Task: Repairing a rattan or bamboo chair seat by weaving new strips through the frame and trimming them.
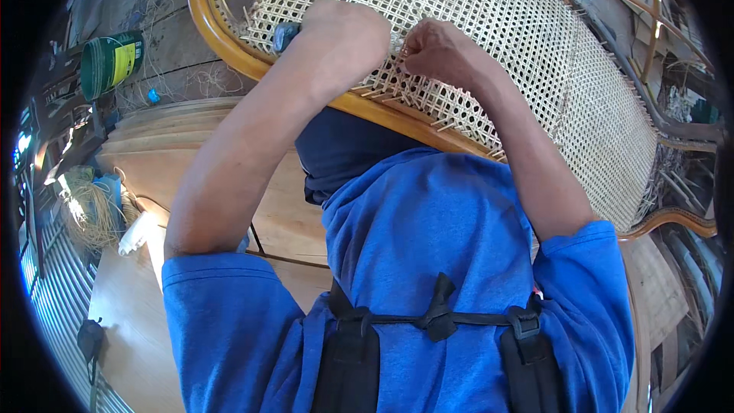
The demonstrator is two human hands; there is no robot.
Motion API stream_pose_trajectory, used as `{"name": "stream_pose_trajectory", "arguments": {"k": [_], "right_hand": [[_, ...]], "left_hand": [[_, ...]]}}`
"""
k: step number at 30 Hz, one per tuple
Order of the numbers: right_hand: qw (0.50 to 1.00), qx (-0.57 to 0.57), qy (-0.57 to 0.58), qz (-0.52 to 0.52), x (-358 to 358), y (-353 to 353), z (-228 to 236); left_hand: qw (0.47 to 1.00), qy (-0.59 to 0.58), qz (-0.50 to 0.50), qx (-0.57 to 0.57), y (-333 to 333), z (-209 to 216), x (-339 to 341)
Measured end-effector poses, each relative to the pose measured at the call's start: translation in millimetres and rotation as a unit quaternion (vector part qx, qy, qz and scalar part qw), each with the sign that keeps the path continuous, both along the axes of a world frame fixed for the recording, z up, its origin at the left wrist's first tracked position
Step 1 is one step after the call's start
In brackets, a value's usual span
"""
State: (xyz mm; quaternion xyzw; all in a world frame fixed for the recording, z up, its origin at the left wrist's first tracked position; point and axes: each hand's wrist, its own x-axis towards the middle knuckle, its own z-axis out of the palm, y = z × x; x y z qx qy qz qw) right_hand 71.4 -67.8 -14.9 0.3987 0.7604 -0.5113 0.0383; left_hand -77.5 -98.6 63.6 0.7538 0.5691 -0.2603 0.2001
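Note:
A woven cane panel (489,23) with open holes stretches over a varnished wooden frame (237,57) in front of me. My left hand (348,27) is bent at the wrist over the panel, near the frame's near rail; its fingers are hidden behind the back of the hand. Just right of it, my right hand (442,50) is closed, fingers curled and pinched together close above the weave. What lies between those fingertips is too small to make out. Loose cane ends (390,97) stick out along the near rail. A dark blue object (285,36) rests on the cane beside my left wrist.
At the left stands a green container (111,65) with a yellow label. Below it are stacked wooden boards (176,134) and a bundle of cane strands (90,206). Curved wooden frame parts (673,218) lie at the right. Cane scraps litter the plank floor (172,27).

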Motion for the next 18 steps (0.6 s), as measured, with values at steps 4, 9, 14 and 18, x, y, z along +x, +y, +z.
{"name": "stream_pose_trajectory", "arguments": {"k": [4, 9, 14, 18], "right_hand": [[0.986, -0.003, -0.136, 0.094, -13.6, 9.7, 7.9], [0.979, 0.055, -0.187, 0.060, -21.9, 5.6, -1.8], [0.988, 0.118, -0.096, -0.001, -14.3, -10.3, 0.0], [0.992, 0.109, -0.051, -0.040, -6.0, -18.1, -8.3]], "left_hand": [[0.999, -0.030, -0.016, 0.026, -2.1, -12.8, 9.5], [0.995, -0.079, 0.016, 0.057, -15.5, -35.2, -13.7], [0.994, -0.060, 0.048, 0.084, -16.2, -31.9, -11.1], [0.994, -0.044, 0.050, 0.084, -13.0, -17.3, -14.6]]}}
